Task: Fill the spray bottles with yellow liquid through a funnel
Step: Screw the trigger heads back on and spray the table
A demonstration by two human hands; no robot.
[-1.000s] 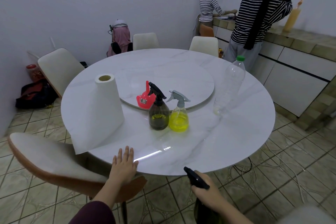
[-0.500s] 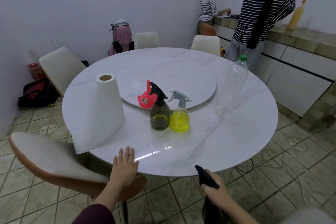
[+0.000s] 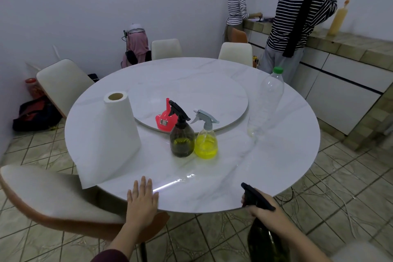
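Two spray bottles stand side by side on the round marble table (image 3: 265, 166): a dark one (image 3: 181, 137) with a black trigger and a clear one (image 3: 205, 141) with a grey trigger, both holding yellow liquid. A red funnel (image 3: 164, 119) lies behind them on the turntable (image 3: 212, 95). My left hand (image 3: 142, 200) rests flat on the table's near edge, fingers straight. My right hand (image 3: 262, 211) grips the neck of a third dark spray bottle (image 3: 261, 240), held below the table edge; its black trigger head sticks up. A clear, nearly empty plastic bottle (image 3: 266, 102) with a green cap stands at the right.
A paper towel roll (image 3: 114, 134) with a loose sheet stands at the table's left. A chair (image 3: 53, 195) is at my near left; more chairs ring the table. Two people (image 3: 295, 21) stand at the counter at the back right. Cables lie on the tiled floor at the right.
My right hand has moved slightly right and lower with the dark spray bottle. My left hand stays flat on the table edge. The view has shifted a little.
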